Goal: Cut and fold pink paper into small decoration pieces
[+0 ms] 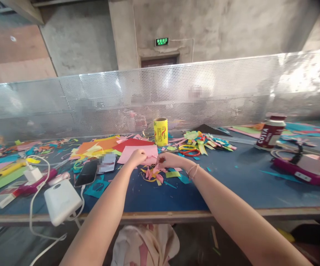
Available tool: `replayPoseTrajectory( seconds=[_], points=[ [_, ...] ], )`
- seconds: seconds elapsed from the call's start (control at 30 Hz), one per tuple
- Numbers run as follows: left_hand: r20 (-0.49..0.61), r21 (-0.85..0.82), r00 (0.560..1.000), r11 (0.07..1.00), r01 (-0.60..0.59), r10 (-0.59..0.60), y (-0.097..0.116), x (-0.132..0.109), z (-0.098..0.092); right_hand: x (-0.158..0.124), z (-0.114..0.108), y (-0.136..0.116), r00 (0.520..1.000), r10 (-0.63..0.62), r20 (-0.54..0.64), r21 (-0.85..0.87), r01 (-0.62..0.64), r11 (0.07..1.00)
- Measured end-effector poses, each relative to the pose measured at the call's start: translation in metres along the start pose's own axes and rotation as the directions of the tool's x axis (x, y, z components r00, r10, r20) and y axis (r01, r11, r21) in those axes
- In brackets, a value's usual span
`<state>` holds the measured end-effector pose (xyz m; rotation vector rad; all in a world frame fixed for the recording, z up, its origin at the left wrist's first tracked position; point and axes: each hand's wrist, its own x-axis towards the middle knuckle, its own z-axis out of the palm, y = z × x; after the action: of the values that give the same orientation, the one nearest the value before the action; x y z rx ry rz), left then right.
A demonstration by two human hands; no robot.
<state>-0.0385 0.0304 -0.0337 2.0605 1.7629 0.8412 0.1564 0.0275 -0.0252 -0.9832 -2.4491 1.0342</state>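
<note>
A sheet of pink paper (128,152) lies on the blue tabletop in front of me. My left hand (138,156) is closed at its right part, fingers pressed together on the paper. Just to the right, my right hand (171,161) is curled in a pinch, with pink paper at its fingertips. Beneath that hand is a small heap of pink paper scraps (158,178) mixed with yellow and green strips. Scissors with red-orange handles (189,150) lie beyond my right hand. The fingertips are small and partly hidden.
A yellow roll (161,132) stands behind the hands, before a perforated metal screen (99,107). A phone (86,173), a white power bank (62,201) and cables lie left. At right are a Costa coffee bottle (271,133) and a magenta device (300,173). Coloured paper covers the back.
</note>
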Motion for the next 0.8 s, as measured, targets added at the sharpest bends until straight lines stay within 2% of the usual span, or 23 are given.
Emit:
replayPoseTrajectory(
  seconds=[0.07, 0.17, 0.27, 0.37, 0.57, 0.7, 0.8],
  points=[
    [0.022, -0.162, 0.998, 0.985, 0.066, -0.063, 0.001, 0.001, -0.001, 0.002, -0.003, 0.002, 0.996, -0.013, -0.088, 0.063, 0.019, 0.998],
    [0.084, -0.394, 0.986, 0.904, 0.164, -0.143, 0.006, 0.000, -0.002, 0.004, -0.005, 0.002, 0.979, 0.001, -0.206, 0.182, 0.037, 0.983],
    [0.148, -0.533, 0.971, 0.812, 0.236, -0.186, 0.012, -0.002, -0.002, 0.005, -0.005, 0.002, 0.969, 0.050, -0.242, 0.311, 0.029, 0.950],
    [0.201, -0.605, 0.959, 0.745, 0.282, -0.200, 0.017, -0.006, -0.001, 0.006, -0.005, 0.002, 0.958, 0.119, -0.260, 0.452, 0.012, 0.892],
    [0.155, -0.699, 0.982, 0.690, 0.188, -0.110, 0.017, -0.009, 0.004, 0.008, -0.004, -0.001, 0.932, 0.163, -0.325, 0.581, 0.061, 0.812],
    [0.113, -0.744, 0.993, 0.660, 0.104, -0.029, 0.017, -0.008, 0.005, 0.008, -0.003, -0.003, 0.899, 0.179, -0.399, 0.594, 0.105, 0.798],
    [0.110, -0.763, 0.994, 0.641, 0.080, 0.006, 0.020, -0.009, 0.005, 0.007, -0.001, -0.004, 0.904, 0.162, -0.395, 0.571, 0.104, 0.814]
  ],
)
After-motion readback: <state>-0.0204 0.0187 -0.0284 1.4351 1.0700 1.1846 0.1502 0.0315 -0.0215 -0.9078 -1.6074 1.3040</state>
